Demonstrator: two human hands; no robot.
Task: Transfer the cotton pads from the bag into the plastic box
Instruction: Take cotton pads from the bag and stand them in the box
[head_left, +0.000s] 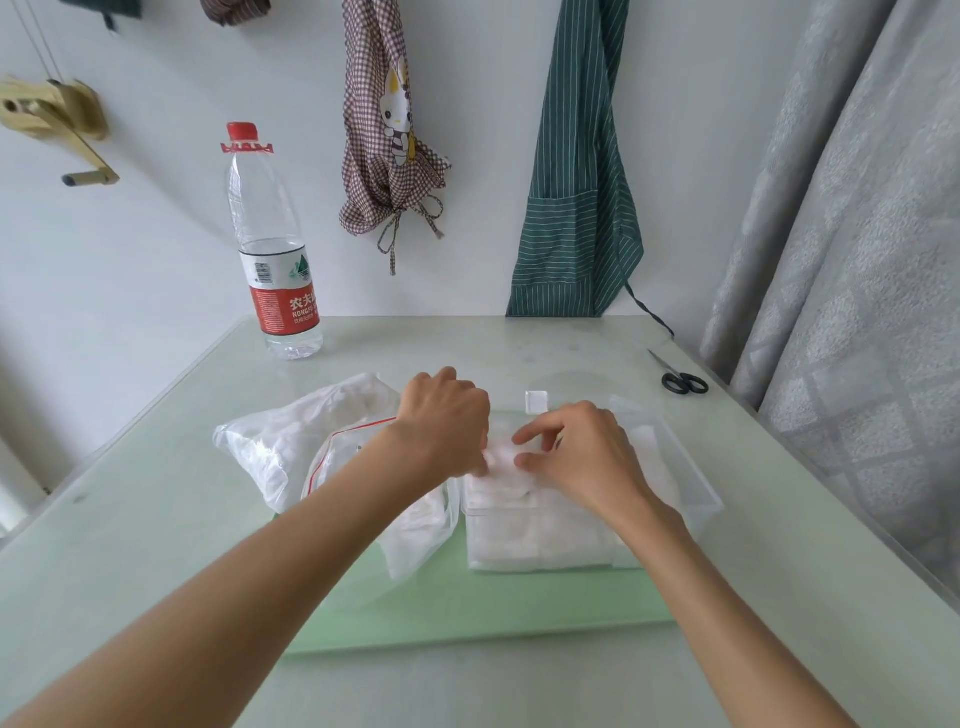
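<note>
Both hands meet over the clear plastic box (696, 483), which stands on a pale green mat (467, 613) on the glass-topped surface (130, 545). The left hand (447, 421) reaches across from the bag side, and its fingers (480, 457) are bent down onto a small bunch of white cotton pads (501, 460) at the left edge of the box; the fingertips are hidden, so I cannot tell how firmly they close. The right hand (582, 452) holds the same bunch from the other side, with thumb and forefinger pinched on it and the other fingers curled loosely above. Under the hands, more cotton pads lie stacked inside the box and fill its near part. The bag (291, 447), a clear zip bag with a red line at the mouth, lies just left of the box, crumpled, with white pads inside it. At the far left of the surface a water bottle (272, 249) with red cap stands upright. Black-handled scissors (683, 382) lie at the far right, well apart from the box. A checked cloth (387, 130) and a green striped apron (582, 197) hang on the wall behind.
</note>
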